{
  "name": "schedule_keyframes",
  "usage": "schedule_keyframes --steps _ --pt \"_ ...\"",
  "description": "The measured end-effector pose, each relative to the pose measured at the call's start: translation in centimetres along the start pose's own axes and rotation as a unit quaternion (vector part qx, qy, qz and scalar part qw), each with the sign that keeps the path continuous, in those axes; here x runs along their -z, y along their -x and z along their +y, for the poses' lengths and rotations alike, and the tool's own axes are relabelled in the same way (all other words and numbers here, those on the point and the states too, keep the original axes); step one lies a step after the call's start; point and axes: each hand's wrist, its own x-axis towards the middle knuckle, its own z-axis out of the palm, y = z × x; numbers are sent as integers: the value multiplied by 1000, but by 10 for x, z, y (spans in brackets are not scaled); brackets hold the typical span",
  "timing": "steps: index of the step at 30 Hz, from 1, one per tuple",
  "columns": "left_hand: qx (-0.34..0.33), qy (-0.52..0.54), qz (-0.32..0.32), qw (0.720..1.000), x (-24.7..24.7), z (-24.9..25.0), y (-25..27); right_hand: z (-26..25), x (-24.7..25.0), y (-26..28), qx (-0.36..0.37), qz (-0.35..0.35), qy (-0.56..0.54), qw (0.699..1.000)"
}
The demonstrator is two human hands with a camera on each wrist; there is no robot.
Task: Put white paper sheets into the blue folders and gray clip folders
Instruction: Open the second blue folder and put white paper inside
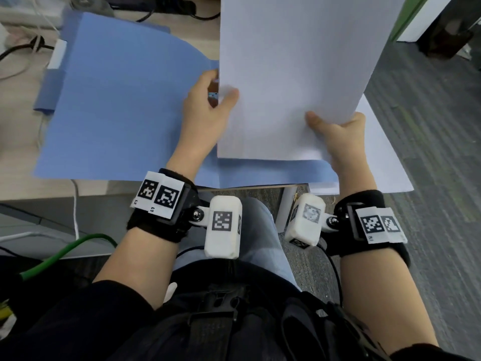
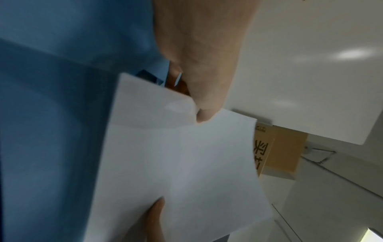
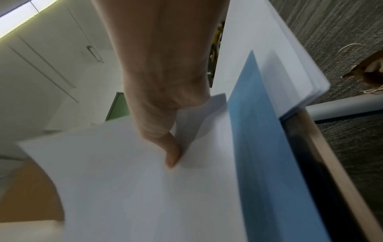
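Paper sheets [image 1: 291, 74] pinched by both hands — left hand [image 1: 205, 105], right hand [image 1: 338, 134] — held raised over open blue folder [image 1: 117, 100], apparently for insertion.

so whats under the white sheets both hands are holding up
Under the white paper sheets, held by the left hand and right hand, lies the open blue folder on the desk, with another paper stack beside it. Whatever sits further back is covered.
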Motion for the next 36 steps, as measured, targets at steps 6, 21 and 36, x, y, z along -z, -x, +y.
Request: schedule_keyframes --steps 6,21,36 --pt "6 -131 34 991 19 -23 -10 5 7 -5 -119 -29 133 984" --pt "16 -227 -32 973 22 -44 0 5 4 -2 -138 -39 244 959" --pt "-41 -272 -74 958 21 -61 4 13 -5 -8 -149 -19 291 945"
